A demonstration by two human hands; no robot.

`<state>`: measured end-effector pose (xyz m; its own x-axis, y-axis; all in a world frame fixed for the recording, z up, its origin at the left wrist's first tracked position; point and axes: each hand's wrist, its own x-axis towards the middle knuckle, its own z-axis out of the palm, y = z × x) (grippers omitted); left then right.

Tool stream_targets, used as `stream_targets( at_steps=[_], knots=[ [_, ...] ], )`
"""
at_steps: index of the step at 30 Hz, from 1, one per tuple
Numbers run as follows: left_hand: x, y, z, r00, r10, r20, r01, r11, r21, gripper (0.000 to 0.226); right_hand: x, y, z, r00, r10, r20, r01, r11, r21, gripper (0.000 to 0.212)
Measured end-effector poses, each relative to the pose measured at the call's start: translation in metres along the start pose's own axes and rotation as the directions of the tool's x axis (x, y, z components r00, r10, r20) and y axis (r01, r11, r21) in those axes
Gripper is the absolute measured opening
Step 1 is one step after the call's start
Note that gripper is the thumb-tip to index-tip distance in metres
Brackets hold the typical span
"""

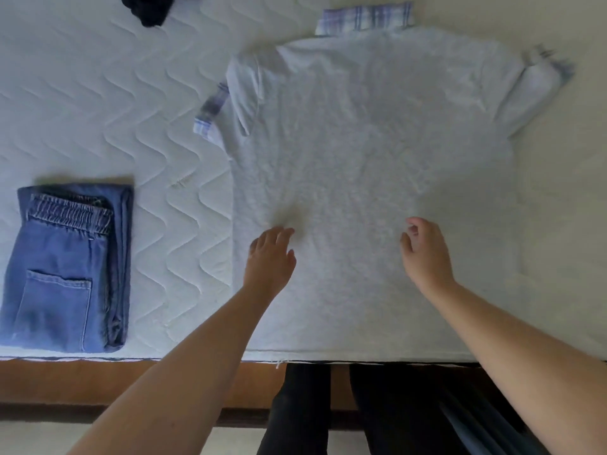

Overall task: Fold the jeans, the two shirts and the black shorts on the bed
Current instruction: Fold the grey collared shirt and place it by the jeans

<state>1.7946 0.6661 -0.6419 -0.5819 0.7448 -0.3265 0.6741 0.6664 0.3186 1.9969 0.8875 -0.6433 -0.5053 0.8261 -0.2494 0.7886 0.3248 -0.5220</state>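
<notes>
A pale grey short-sleeved shirt [371, 152] lies spread flat on the bed, its hem at the near edge. Under it a plaid shirt [364, 16] shows at the collar and at both sleeves. My left hand [271, 254] hovers over the grey shirt's lower left part with fingers loosely extended, holding nothing. My right hand [425, 254] is above the lower middle of the shirt, fingers relaxed and slightly curled, also empty. Folded blue jeans [65, 267] lie at the near left of the bed. Black shorts [151, 8] sit crumpled at the far left.
The white quilted mattress [138, 110] has bare space between the jeans and the shirts. A wooden bed frame [82, 379] runs along the near edge. My dark-trousered legs [302, 408] stand against it.
</notes>
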Motion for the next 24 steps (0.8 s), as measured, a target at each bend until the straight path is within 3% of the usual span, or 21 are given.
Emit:
stream_targets(
  at_steps=[7, 15, 24],
  knots=[
    [0.077, -0.004, -0.005, 0.985, 0.162, -0.066, -0.155, 0.982, 0.105, 0.05, 0.056, -0.059, 0.038, 0.957, -0.281, 0.079, 0.289, 0.949, -0.126, 0.046],
    [0.176, -0.026, -0.017, 0.979, 0.165, -0.117, -0.143, 0.974, 0.175, 0.053, 0.139, -0.121, 0.074, 0.921, -0.348, 0.175, 0.384, 0.885, -0.261, 0.063],
    [0.187, -0.052, -0.006, 0.977, 0.186, -0.103, -0.164, 0.968, 0.191, 0.054, 0.195, -0.167, 0.111, 0.844, -0.513, 0.157, 0.535, 0.79, -0.299, 0.061]
  ],
)
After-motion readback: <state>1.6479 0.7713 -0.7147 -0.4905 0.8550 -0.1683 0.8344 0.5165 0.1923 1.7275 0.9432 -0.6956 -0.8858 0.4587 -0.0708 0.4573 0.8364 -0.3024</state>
